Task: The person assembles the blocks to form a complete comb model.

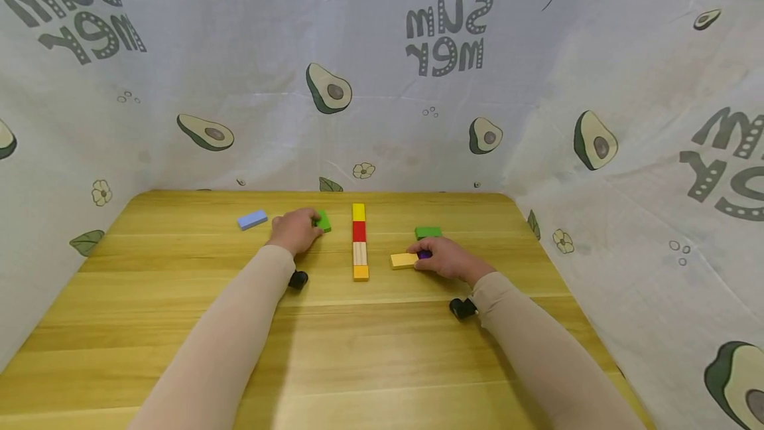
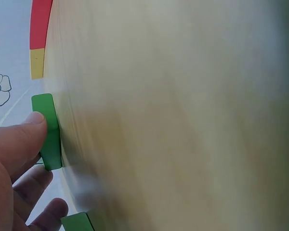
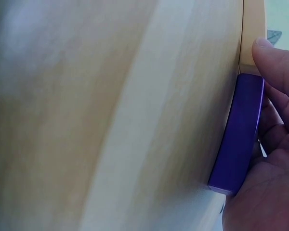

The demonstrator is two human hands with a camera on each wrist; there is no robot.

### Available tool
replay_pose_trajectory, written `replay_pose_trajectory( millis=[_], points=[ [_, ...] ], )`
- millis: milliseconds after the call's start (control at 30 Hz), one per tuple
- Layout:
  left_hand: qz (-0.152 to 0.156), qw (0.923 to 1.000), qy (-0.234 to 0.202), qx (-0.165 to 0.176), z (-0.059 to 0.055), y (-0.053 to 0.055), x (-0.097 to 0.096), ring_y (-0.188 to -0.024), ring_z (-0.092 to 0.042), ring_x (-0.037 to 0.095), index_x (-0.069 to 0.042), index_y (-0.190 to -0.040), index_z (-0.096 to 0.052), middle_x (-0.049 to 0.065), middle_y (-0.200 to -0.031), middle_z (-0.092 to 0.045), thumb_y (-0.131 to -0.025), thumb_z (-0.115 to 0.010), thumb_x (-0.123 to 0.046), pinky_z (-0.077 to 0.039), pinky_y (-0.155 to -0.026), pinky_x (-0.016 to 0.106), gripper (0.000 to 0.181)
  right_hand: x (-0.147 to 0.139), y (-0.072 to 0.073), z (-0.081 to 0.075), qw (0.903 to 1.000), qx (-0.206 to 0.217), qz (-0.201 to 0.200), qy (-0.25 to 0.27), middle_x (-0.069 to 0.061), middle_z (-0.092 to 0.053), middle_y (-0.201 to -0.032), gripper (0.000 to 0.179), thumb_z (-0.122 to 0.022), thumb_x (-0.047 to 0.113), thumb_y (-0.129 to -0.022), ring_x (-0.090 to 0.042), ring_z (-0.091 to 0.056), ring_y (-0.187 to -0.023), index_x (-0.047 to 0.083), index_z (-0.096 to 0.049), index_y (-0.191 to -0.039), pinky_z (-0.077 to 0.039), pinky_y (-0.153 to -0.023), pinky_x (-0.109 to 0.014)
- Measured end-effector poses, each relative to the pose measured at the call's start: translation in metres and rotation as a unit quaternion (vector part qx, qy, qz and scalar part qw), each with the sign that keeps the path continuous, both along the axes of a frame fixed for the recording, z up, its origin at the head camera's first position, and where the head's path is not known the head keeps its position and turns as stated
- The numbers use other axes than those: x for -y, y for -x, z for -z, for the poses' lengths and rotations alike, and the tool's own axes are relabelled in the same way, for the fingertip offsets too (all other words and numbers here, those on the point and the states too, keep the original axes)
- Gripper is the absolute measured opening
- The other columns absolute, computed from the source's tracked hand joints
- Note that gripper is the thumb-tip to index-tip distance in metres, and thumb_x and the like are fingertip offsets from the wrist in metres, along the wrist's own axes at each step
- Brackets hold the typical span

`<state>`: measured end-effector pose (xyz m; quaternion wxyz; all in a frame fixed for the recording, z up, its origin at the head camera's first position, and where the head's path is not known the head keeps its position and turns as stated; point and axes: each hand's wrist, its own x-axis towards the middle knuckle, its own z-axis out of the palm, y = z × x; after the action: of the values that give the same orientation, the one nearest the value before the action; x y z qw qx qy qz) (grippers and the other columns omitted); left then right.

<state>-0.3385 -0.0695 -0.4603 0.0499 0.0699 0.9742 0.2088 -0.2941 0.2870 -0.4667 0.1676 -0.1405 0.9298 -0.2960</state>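
Observation:
My left hand [image 1: 295, 231] pinches a green block [image 2: 52, 134] between thumb and fingers, left of the row. A second green block [image 2: 78, 222] shows below the fingers in the left wrist view; the hand hides it in the head view. On the right, my right hand [image 1: 452, 259] grips the end of a pale yellow block [image 1: 403, 261], thumb on its near side. A purple block [image 3: 238, 132] lies end to end with it, under the palm. Between the hands runs a straight row with yellow, red [image 1: 359, 231], plain wood and orange blocks.
A blue block [image 1: 253, 219] lies at the far left, beyond the left hand. Another green block [image 1: 428, 232] lies behind the right hand. A patterned cloth [image 1: 382, 131] hangs along the back and sides of the wooden table [image 1: 370, 357].

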Motion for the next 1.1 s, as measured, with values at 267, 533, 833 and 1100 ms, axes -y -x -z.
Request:
replay_pose_trajectory(
  millis=[267, 533, 833, 1100],
  points=[
    [-0.004, 0.9998, -0.010, 0.016, 0.0004, 0.0014, 0.0002, -0.133, -0.062, 0.039, -0.013, -0.141, -0.063, 0.012, -0.147, -0.065, -0.105, -0.066, -0.034, -0.031, -0.115, 0.061, 0.042, 0.0016, -0.0015, -0.0023, 1.0000, 0.006, 0.000, 0.002, -0.013, -0.067, -0.135, 0.036, -0.073, 0.019, -0.101, -0.026, -0.063, -0.120, 0.010, -0.070, -0.136, -0.052, -0.109, -0.050],
    [-0.004, 0.9998, 0.011, 0.015, -0.0002, 0.0023, -0.0022, -0.124, -0.065, 0.038, -0.013, -0.141, -0.062, 0.012, -0.141, -0.069, -0.104, -0.068, -0.034, -0.030, -0.114, 0.060, 0.043, 0.0021, -0.0027, -0.0023, 1.0000, 0.004, -0.001, -0.005, -0.014, -0.067, -0.135, 0.036, -0.073, 0.020, -0.101, -0.027, -0.062, -0.117, 0.010, -0.070, -0.135, -0.052, -0.108, -0.050],
    [-0.001, 0.9998, 0.019, 0.010, 0.0012, 0.0032, -0.0016, -0.127, -0.063, 0.039, -0.014, -0.153, -0.054, 0.015, -0.147, -0.065, -0.105, -0.067, -0.036, -0.030, -0.112, 0.059, 0.054, 0.0016, -0.0023, -0.0028, 1.0000, 0.006, 0.003, -0.001, -0.012, -0.068, -0.131, 0.036, -0.073, 0.019, -0.100, -0.024, -0.062, -0.111, 0.010, -0.071, -0.135, -0.053, -0.106, -0.048],
    [0.006, 0.9998, 0.018, 0.007, 0.0023, 0.0032, -0.0009, -0.130, -0.060, 0.038, -0.014, -0.151, -0.058, 0.015, -0.149, -0.062, -0.104, -0.068, -0.035, -0.032, -0.110, 0.060, 0.052, 0.0011, -0.0024, -0.0008, 1.0000, 0.005, 0.004, 0.002, -0.011, -0.068, -0.129, 0.036, -0.074, 0.018, -0.100, -0.023, -0.061, -0.109, 0.010, -0.071, -0.135, -0.053, -0.103, -0.045]
  ],
)
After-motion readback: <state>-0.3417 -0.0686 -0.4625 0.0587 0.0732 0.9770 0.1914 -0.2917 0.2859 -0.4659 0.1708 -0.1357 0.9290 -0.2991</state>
